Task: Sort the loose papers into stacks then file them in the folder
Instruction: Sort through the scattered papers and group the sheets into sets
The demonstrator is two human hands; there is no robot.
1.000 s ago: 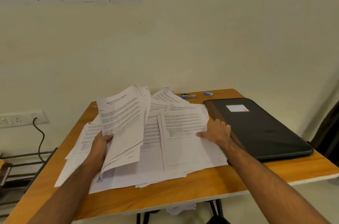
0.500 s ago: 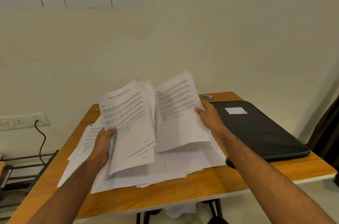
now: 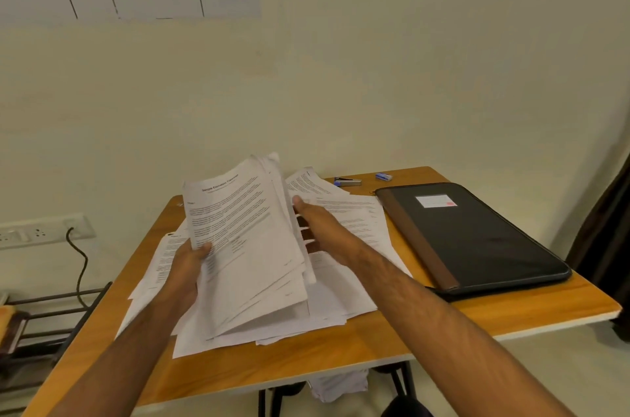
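At the near edge of the wooden table (image 3: 341, 345), my two bare forearms reach in over the loose papers (image 3: 341, 300) that lie spread flat across its left and middle. My left hand (image 3: 185, 266) grips a thick sheaf of printed sheets (image 3: 245, 246) by its lower left side, thumb curled over the front page, and holds it tilted up off the table. My right hand (image 3: 324, 229) is against the sheaf's right edge, thumb up on the near side and fingers (image 3: 301, 232) spread behind the pages; how tightly it holds I cannot tell. More printed pages (image 3: 351, 215) lie flat just beyond that hand. To the right, touching the spread of paper, the black folder (image 3: 477, 239) with a brown spine and a white label lies closed on the table. Near the far edge sit a small stapler (image 3: 347, 181) and a little blue box (image 3: 384, 176), well apart from my hands. A wall socket (image 3: 41, 230) with a dark cable is mounted on the cream wall to the left.
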